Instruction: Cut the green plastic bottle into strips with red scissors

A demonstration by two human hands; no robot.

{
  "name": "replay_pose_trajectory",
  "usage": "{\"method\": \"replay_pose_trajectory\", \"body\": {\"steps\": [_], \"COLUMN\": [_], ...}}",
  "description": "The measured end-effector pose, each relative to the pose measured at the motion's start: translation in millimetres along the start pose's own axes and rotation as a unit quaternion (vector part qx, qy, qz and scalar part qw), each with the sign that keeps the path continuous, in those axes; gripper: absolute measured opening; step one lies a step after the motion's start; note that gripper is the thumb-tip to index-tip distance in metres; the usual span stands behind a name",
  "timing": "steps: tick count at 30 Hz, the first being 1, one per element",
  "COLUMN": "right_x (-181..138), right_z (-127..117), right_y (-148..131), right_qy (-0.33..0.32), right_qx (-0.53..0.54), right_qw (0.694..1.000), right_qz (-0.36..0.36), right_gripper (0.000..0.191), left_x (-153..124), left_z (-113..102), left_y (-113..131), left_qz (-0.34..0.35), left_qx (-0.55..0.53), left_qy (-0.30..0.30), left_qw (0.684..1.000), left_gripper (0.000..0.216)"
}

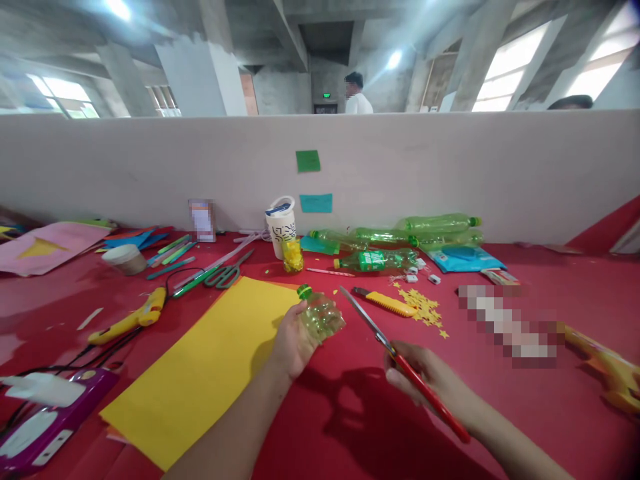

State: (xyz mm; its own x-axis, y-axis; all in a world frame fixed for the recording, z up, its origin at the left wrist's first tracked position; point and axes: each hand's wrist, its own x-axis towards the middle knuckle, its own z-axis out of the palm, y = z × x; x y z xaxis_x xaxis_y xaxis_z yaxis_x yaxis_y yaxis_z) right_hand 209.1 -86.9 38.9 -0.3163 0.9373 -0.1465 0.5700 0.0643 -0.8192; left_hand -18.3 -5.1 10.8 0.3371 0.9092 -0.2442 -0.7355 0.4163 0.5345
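My left hand [295, 341] is closed around the cut-off top of a clear green plastic bottle [323, 316], its green cap pointing up and to the left. In my right hand [425, 373] is a pair of scissors [383, 340] with red handles, blades pointing up and left toward the bottle piece but apart from it. The blades look closed. Just beyond the scissors lie a yellow utility knife [390, 303] and a scatter of small yellow stars [423, 307]. Yellow paper [210, 367] lies under and left of my left forearm.
Several green bottles [375, 260] lie along the white partition [225, 160], near a white cup [283, 230] and a small jar of yellow pieces [293, 257]. Left are green-handled scissors [227, 275], a yellow glue gun [135, 319] with cord and a purple power strip [55, 420].
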Motion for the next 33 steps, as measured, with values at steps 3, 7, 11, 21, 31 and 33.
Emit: {"method": "replay_pose_trajectory", "body": {"steps": [3, 7, 11, 21, 31, 33], "right_x": [-8, -15, -13, -16, -15, -15], "right_z": [-9, -6, 8, 11, 7, 12], "right_y": [-4, -6, -4, -7, -15, -12], "right_qy": [-0.063, -0.088, -0.075, -0.044, -0.103, -0.086], "right_qx": [-0.075, -0.084, -0.036, 0.003, 0.096, 0.107], "right_qw": [0.995, 0.99, 0.993, 0.995, 0.981, 0.981], "right_qz": [0.011, 0.065, 0.081, 0.093, 0.133, 0.136], "right_gripper": [0.034, 0.043, 0.046, 0.047, 0.052, 0.055], "left_x": [2, 3, 3, 4, 2, 2], "left_z": [-2, -2, 0, 0, 0, 0], "left_y": [7, 6, 0, -5, -7, -7], "left_qz": [0.051, 0.083, 0.082, 0.095, 0.087, 0.088], "left_qx": [-0.019, -0.012, -0.006, 0.014, 0.001, 0.004], "left_qy": [0.032, 0.043, 0.043, 0.059, 0.051, 0.053], "left_qw": [0.998, 0.996, 0.996, 0.994, 0.995, 0.995], "left_gripper": [0.026, 0.027, 0.03, 0.034, 0.033, 0.034]}}
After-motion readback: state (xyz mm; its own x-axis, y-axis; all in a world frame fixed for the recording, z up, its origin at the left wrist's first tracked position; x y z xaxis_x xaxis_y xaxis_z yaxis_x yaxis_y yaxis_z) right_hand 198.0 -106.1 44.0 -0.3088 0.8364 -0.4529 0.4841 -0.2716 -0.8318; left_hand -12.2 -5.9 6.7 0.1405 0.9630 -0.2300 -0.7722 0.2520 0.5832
